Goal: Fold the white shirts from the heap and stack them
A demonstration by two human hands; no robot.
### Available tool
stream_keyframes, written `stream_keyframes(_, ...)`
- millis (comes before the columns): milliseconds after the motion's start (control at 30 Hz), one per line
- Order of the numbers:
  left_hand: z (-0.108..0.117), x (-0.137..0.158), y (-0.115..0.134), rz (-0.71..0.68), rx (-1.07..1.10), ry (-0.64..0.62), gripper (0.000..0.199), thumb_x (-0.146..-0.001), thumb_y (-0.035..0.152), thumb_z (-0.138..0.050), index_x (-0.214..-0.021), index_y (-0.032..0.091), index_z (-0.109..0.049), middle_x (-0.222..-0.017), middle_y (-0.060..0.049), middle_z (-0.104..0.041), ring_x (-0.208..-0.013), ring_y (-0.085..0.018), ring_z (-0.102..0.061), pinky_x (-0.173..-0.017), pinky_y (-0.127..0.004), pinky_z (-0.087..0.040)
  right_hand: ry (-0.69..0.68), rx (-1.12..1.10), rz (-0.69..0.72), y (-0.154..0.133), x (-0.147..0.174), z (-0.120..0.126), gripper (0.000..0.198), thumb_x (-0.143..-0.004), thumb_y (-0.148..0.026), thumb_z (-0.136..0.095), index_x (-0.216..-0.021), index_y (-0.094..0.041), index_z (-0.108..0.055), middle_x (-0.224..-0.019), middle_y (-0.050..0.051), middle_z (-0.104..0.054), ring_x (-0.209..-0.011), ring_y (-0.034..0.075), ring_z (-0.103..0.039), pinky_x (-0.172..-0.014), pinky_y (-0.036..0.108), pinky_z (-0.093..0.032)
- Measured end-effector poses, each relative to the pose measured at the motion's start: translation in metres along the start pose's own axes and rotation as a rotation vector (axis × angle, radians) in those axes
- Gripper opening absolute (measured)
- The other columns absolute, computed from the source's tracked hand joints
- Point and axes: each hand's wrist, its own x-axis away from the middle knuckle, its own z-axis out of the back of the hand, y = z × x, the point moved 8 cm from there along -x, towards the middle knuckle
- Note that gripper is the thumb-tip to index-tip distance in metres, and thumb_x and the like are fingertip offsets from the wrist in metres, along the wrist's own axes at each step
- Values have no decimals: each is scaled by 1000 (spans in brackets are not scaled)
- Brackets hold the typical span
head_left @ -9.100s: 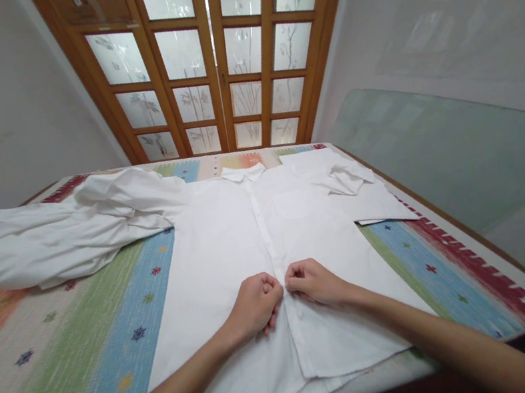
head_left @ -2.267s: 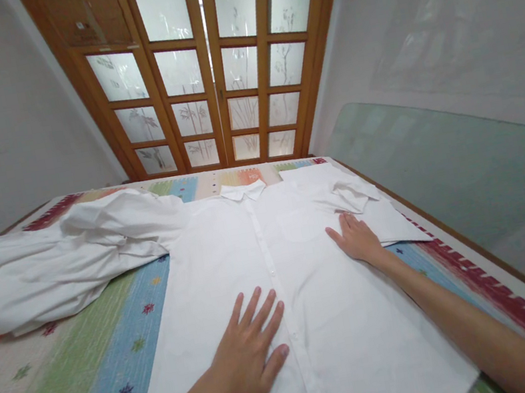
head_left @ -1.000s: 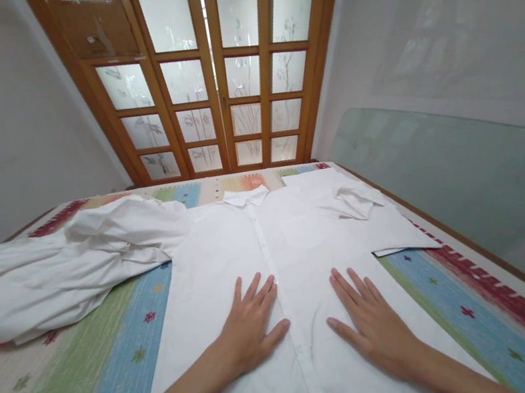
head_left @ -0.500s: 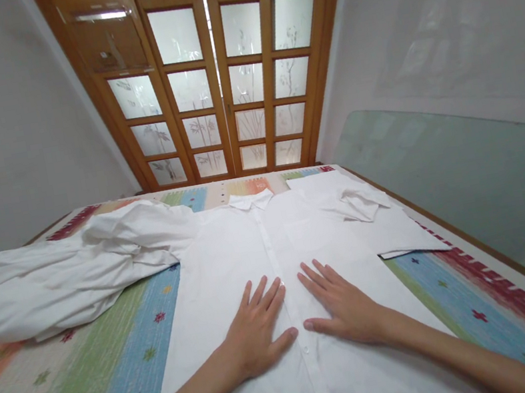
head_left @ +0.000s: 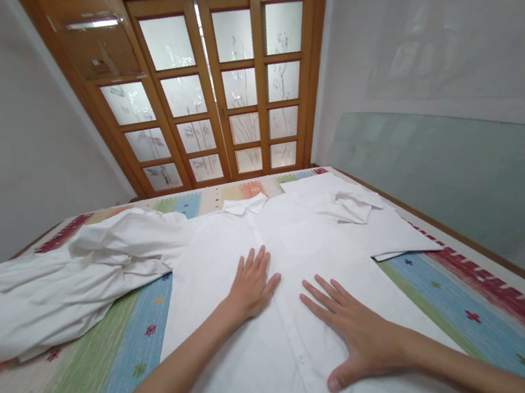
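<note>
A white short-sleeved shirt (head_left: 240,356) lies spread front side up, its collar at the far end and its button strip running down the middle. My left hand (head_left: 254,282) rests on the shirt just left of the button strip, fingers stretched out. To the right of the strip and nearer to me is my right hand (head_left: 354,329), fingers spread and thumb well apart, over the cloth; whether its whole palm touches cannot be told. Neither hand grips anything.
Rumpled white cloth (head_left: 64,279) is heaped at the left by the shirt's sleeve. A small crumpled white piece (head_left: 355,205) lies on the right shoulder. Beneath is a striped, patterned cover (head_left: 109,338). A pale green panel (head_left: 446,171) stands along the right, and wooden doors (head_left: 218,89) are beyond.
My left hand has slid forward along the shirt towards the collar. My right hand has shifted slightly nearer to me, its thumb spreading wider. The view has turned a little.
</note>
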Motion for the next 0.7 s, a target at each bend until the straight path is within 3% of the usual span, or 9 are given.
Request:
stream_keyframes(133,-2,-46,-20,41,-32,-16,65,-97,54,-22,-146,13,-36,-157,-14,-26,-146,-33,-17,-114,-54,-21,-33,-19,41,-7,6,0,126,-60,-74,-69,-155,-20,-5,-160,16,-2,-144,43,5,-112,66,-3)
stream_keyframes(267,-6,-65,-40,97,-48,-52,65,-96,57,-25,-147,17,-35,-156,-13,-28,-144,-35,-23,-113,-57,-19,-179,-112,155,-25,12,7,125,-61,-69,-73,-155,-20,-6,-159,18,-4,-143,44,4,-111,68,-3)
stream_keyframes(367,-8,-62,-46,94,-39,-39,62,-97,52,-23,-149,18,-32,-157,-10,-27,-145,-32,-21,-115,-55,-18,-323,-227,266,-38,11,25,107,-69,-65,-70,-154,-23,-20,-159,14,-17,-145,39,-7,-116,60,-10)
stream_keyframes(433,-8,-57,-47,91,-38,-20,60,-98,48,-22,-150,19,-31,-157,-8,-27,-145,-30,-20,-116,-54,-17,-347,-309,276,-38,0,42,78,-81,-63,-61,-146,-27,-41,-153,9,-35,-144,32,-23,-117,51,-19)
stream_keyframes(500,-8,-52,-47,98,-46,-12,58,-98,45,-23,-150,21,-30,-157,-7,-27,-145,-30,-21,-116,-55,-18,-231,-368,218,-26,-24,61,51,-92,-58,-47,-131,-28,-59,-137,5,-57,-132,24,-47,-117,46,-23)
stream_keyframes(567,-8,-49,-46,124,-62,-10,58,-98,44,-24,-150,20,-30,-157,-6,-27,-145,-30,-21,-116,-55,-18,-31,-349,140,-5,-57,76,48,-97,-55,-38,-125,-25,-63,-126,5,-65,-119,21,-59,-118,46,-23)
stream_keyframes(633,-7,-46,-45,155,-79,-13,59,-98,43,-23,-150,18,-30,-157,-6,-27,-146,-30,-20,-116,-55,-18,134,-257,107,17,-95,80,53,-97,-56,-36,-128,-21,-61,-132,9,-61,-124,22,-55,-117,47,-23)
stream_keyframes(700,-6,-43,-43,186,-101,-3,59,-99,44,-20,-150,17,-30,-157,-5,-27,-146,-29,-20,-116,-54,-19,206,-158,85,37,-135,72,59,-97,-56,-34,-135,-16,-54,-139,12,-55,-132,23,-47,-117,46,-24)
